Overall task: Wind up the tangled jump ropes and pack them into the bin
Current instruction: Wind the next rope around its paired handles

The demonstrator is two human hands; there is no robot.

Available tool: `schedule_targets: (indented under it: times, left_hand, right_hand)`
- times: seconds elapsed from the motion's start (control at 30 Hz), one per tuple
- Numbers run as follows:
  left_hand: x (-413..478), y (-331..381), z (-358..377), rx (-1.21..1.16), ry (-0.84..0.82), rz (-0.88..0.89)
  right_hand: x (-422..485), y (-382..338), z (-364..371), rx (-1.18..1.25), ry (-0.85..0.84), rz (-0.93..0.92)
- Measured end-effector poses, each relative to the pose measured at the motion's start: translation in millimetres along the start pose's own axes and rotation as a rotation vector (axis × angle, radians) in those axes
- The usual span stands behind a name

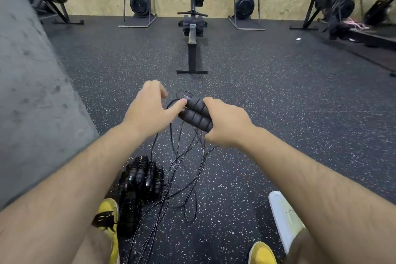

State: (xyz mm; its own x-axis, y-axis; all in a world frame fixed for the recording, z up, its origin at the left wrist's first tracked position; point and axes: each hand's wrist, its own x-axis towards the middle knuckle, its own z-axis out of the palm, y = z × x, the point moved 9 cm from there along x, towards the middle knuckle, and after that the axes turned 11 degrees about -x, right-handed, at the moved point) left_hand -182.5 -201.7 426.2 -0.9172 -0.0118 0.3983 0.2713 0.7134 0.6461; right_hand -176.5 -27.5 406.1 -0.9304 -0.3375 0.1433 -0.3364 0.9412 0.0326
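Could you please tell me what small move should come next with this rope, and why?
Probably pinch the thin black cord near the two black foam handles with the left hand and start a loop: the right hand grips both handles, and the cord hangs loose to the floor.

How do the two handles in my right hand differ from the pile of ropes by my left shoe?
The two handles are gripped side by side in the right hand, off the floor; the pile lies on the floor by the left shoe. The handles look matte with spiral grooves; the pile, glossy and ribbed. Both are black.
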Motion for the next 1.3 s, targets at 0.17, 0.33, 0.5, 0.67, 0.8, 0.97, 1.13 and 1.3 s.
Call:
schedule_targets:
  times: [0.17,0.33,0.5,0.67,0.8,0.97,1.13,1.3]
  left_hand:
    - [-11.0,22.3,34.9,0.209,-0.351,0.36]
    - [-9.2,37.7,48.1,0.379,-0.324,0.391]
    - [2.1,28.9,31.5,0.324,-0.246,0.262]
    - [-1.7,33.8,32.1,0.326,-0.207,0.308]
    - [-8.1,45.1,33.9,0.395,-0.175,0.398]
    - [-1.7,50.4,18.8,0.376,-0.102,0.342]
    - [2.8,55.4,8.2,0.34,-0.044,0.316]
    - [5.7,54.5,2.9,0.351,-0.029,0.315]
  right_hand:
    - [-0.1,-10.6,-0.4,0.041,-0.04,-0.154]
    - [-1.0,-18.6,-5.6,0.046,0.014,-0.191]
    - [3.8,4.2,-16.8,0.072,0.132,-0.02]
    - [0.4,5.0,-17.6,0.163,0.171,0.033]
    - [-3.4,-0.8,-24.4,0.216,0.23,0.025]
    - [-4.6,4.2,-40.5,0.351,0.354,-0.008]
    - [-5.9,6.3,-54.0,0.422,0.442,-0.057]
    - [-1.9,6.7,-57.3,0.459,0.446,-0.072]
